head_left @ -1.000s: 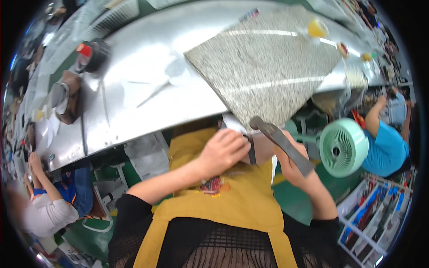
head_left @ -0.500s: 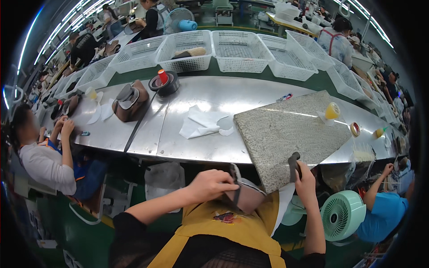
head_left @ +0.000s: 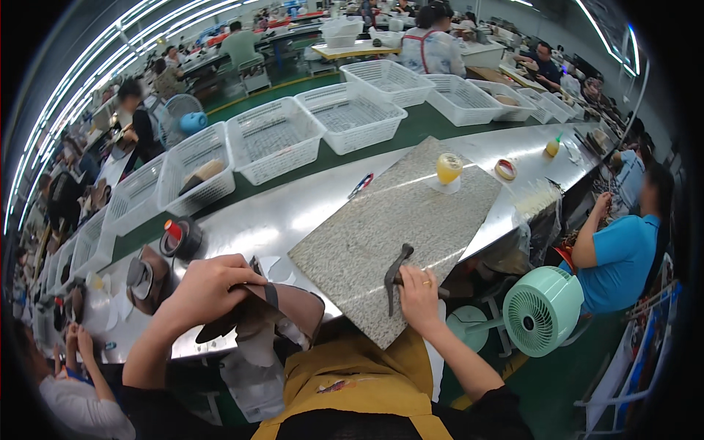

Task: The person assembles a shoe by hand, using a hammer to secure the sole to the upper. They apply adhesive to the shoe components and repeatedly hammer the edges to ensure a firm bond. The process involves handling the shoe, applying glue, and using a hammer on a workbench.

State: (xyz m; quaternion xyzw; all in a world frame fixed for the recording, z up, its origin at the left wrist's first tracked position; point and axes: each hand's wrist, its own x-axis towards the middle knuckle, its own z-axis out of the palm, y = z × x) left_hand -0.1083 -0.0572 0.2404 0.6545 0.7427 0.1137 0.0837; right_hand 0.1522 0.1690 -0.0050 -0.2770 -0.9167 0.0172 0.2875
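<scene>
My left hand [head_left: 209,290] is closed on the edge of a brown shoe upper [head_left: 301,308], a curved leather piece with a pale lining and a dark strip. It hangs over the front edge of the metal table, left of a speckled stone slab [head_left: 352,253]. In my right hand [head_left: 420,297] is a hammer [head_left: 397,275], gripped by its handle. Its dark head shows above the slab's near part; whether it touches the stone I cannot tell. Part of the upper is hidden behind my left fingers.
A cup of yellow liquid [head_left: 448,170] stands on the slab, and a tape roll [head_left: 505,169] lies beyond it. White baskets [head_left: 271,158] line the table's far side. A green fan [head_left: 543,312] is at my right, near a person in blue [head_left: 623,253]. More uppers [head_left: 147,282] lie left.
The view has swung to the right. My left hand has lifted the upper from my apron and spread it out more. My right hand has brought the hammer farther over the slab.
</scene>
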